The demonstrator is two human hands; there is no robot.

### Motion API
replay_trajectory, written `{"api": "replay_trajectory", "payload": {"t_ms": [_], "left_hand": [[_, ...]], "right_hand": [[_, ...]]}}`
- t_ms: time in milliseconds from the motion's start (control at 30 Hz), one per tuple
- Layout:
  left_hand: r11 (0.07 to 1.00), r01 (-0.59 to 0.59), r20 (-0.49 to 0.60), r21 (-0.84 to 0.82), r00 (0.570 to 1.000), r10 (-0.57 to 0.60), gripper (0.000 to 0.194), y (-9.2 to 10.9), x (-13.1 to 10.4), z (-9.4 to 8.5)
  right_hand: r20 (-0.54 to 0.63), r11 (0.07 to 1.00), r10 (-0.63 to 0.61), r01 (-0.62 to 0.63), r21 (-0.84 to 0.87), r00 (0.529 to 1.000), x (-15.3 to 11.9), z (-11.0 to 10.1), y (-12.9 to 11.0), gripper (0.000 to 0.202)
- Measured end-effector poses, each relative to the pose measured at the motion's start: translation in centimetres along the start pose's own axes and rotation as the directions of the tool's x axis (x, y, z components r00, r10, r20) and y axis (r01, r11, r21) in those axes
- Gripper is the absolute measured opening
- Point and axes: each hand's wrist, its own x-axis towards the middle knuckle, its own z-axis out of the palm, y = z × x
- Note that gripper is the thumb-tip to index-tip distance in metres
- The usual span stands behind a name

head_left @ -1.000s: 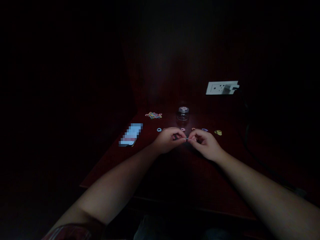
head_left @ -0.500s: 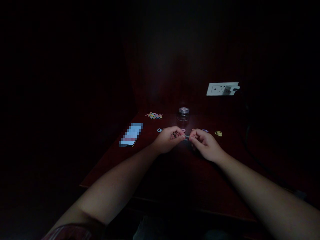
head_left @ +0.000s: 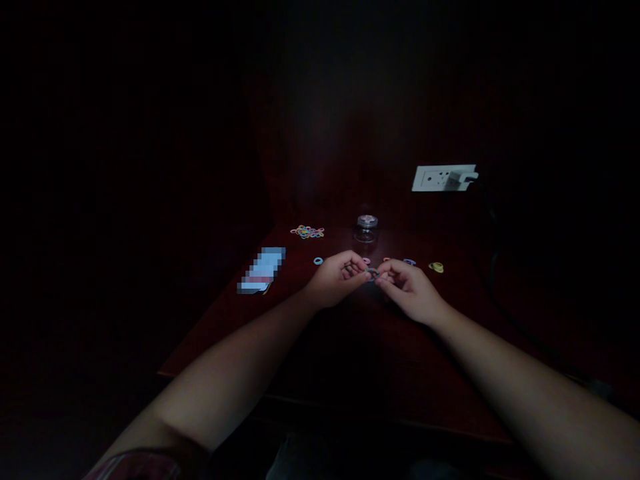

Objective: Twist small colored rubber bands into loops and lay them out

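A small blue-green hair tie (head_left: 372, 279) is pinched from both sides above the table. My left hand (head_left: 336, 280) is closed on its left side with thumb and fingertips. From the right, my right hand (head_left: 413, 291) grips the same band, its fingertips close to those of the left. Just beyond my hands lie a light blue hair tie (head_left: 318, 261), a pink one (head_left: 367, 261), a purple one (head_left: 409, 262) and several yellow ones (head_left: 437, 267). An orange one (head_left: 387, 260) shows partly behind my right hand.
A mixed pile of coloured hair ties (head_left: 307, 232) lies at the back left. Behind my hands stands a clear lidded jar (head_left: 367, 230). A phone (head_left: 263, 270) rests on the dark red table (head_left: 325, 360). A wall socket (head_left: 443, 178) holds a plug, with a cable running down the right.
My hands have come slightly closer together, and the hair tie between them looks less stretched and rounder. The things on the table have stayed put.
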Motion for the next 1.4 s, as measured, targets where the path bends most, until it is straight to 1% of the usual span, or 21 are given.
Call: {"api": "replay_trajectory", "payload": {"t_ms": [300,467,533,700,867,1167,1400], "left_hand": [[0.999,0.001,0.053,0.043,0.999,-0.003,0.024,-0.4,-0.1,-0.1],[0.997,-0.006,0.137,0.071,0.991,-0.004,0.023,-0.7,-0.1,-0.3],[0.995,-0.019,0.152,0.094,0.988,0.005,0.025,-0.9,0.0,-0.3],[0.989,-0.011,0.152,0.150,0.988,-0.012,0.025,-1.2,0.1,-0.4],[0.980,-0.038,0.172,0.197,0.985,0.003,0.025,-1.5,0.1,-0.5],[0.986,-0.010,0.162,0.167,0.987,-0.018,0.024,-1.3,0.1,-0.4],[0.988,0.023,0.149,0.151,0.988,-0.046,0.023,-1.1,0.0,-0.3]], "right_hand": [[-0.016,0.996,-0.042,0.041,-0.078,0.999,0.0,-0.3,0.1,0.016],[-0.017,0.994,-0.065,0.063,-0.084,0.998,0.1,-0.3,0.3,0.015],[-0.021,0.994,-0.079,0.077,-0.079,0.997,0.1,-0.3,0.4,0.014],[-0.026,0.994,-0.081,0.079,-0.071,0.996,0.0,-0.4,0.4,0.015],[-0.030,0.992,-0.099,0.097,-0.076,0.995,0.1,-0.4,0.3,0.015],[-0.011,0.996,-0.052,0.051,-0.078,0.999,0.0,-0.3,0.2,0.016],[-0.004,0.997,-0.047,0.047,-0.062,0.999,-0.1,-0.2,0.1,0.015]]}}
